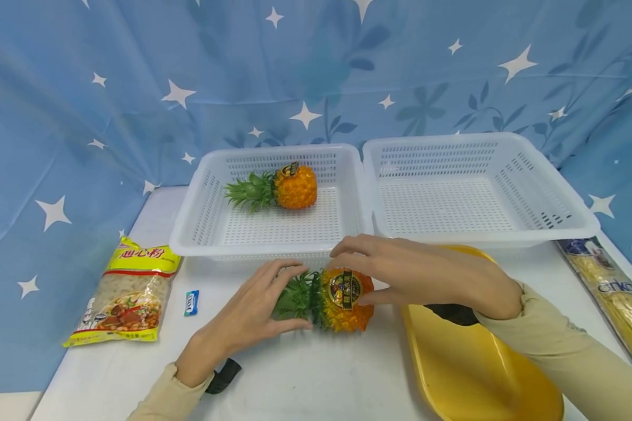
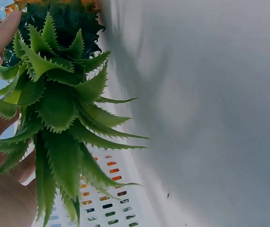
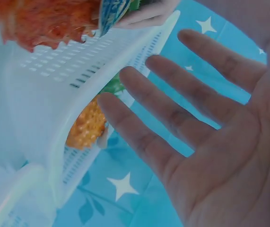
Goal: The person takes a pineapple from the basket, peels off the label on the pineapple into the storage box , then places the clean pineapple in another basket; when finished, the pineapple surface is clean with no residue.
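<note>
The pineapple (image 1: 342, 313) is flanked by the relaxed, empty left hand (image 1: 258, 307) at nine o'clock and right hand (image 1: 416, 266) at two; it is best cupped evenly.

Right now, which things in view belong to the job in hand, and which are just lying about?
Job in hand:
front pineapple, between left grip and right grip
likely left basket, holding a second pineapple

Probably just lying about:
yellow-topped bag
small blue-green packet
yellow tray
long pack, far right
right basket, perhaps
</note>
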A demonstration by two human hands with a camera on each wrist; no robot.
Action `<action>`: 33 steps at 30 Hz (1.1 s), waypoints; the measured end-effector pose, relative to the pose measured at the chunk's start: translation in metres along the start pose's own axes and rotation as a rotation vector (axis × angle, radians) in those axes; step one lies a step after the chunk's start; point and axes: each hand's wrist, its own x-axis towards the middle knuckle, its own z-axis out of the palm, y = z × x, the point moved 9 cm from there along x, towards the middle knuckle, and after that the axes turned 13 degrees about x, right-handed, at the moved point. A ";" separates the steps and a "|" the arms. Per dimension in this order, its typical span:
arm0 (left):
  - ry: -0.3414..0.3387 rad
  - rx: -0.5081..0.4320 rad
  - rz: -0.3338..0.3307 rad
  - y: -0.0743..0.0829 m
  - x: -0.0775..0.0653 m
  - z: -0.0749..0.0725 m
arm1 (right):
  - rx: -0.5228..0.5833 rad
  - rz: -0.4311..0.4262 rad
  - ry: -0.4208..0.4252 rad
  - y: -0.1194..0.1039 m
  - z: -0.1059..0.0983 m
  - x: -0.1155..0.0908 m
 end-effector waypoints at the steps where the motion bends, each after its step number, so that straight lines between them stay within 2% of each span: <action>1: 0.003 -0.008 0.007 0.000 0.000 0.000 | -0.003 0.001 -0.015 0.000 0.001 0.003; 7: 0.018 -0.013 0.027 0.000 0.001 0.001 | -0.018 -0.021 -0.096 -0.004 0.009 0.022; 14: 0.020 0.003 0.016 0.000 0.001 0.002 | -0.067 -0.025 -0.172 -0.004 0.021 0.034; 21: 0.003 0.007 -0.004 -0.001 0.001 0.003 | -0.105 -0.059 -0.161 -0.005 0.025 0.036; 33: 0.020 0.010 0.001 0.000 0.001 0.000 | -0.160 -0.086 -0.125 -0.008 0.024 0.038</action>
